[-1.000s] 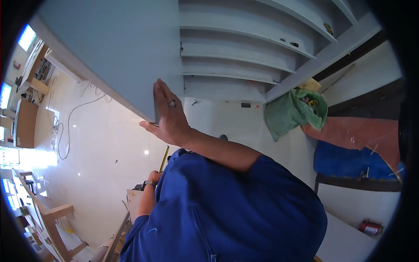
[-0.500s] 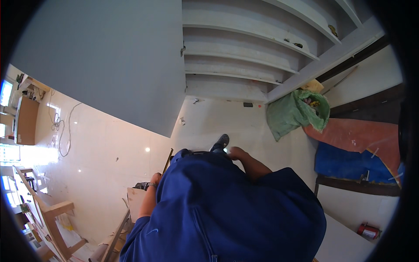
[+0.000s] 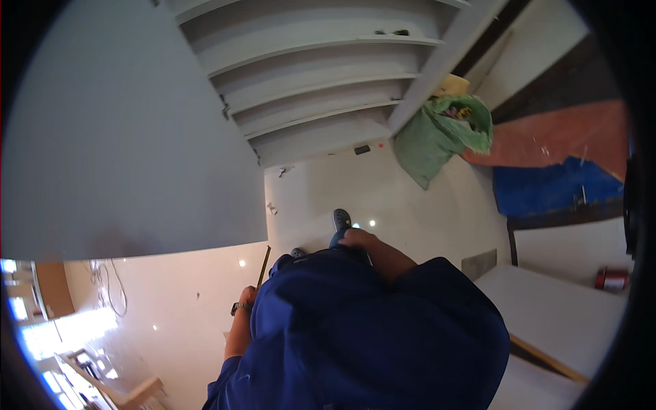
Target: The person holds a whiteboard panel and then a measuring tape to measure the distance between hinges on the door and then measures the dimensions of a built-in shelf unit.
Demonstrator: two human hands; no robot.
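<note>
My left hand, wearing a dark watch on its wrist, is closed at my left side. Out of it sticks a thin yellowish strip with a hooked tip, which looks like the blade of a tape measure; its case is not visible. My right hand hangs in front of my body with fingers curled in, close to my trouser leg and grey clog. Whatever it may hold is hidden. A large grey cabinet door stands swung out ahead on the left, attached by hinges to white shelving.
A green sack of rubbish leans by the shelving's right end. Beyond it lie reddish and blue sheets. White panels stand at right, near a red cylinder. A cable and wooden frame are at left.
The view has turned, so the door fills more of the left and the white panels show at right. The right hand sits slightly further left; the left hand still grips the strip.
</note>
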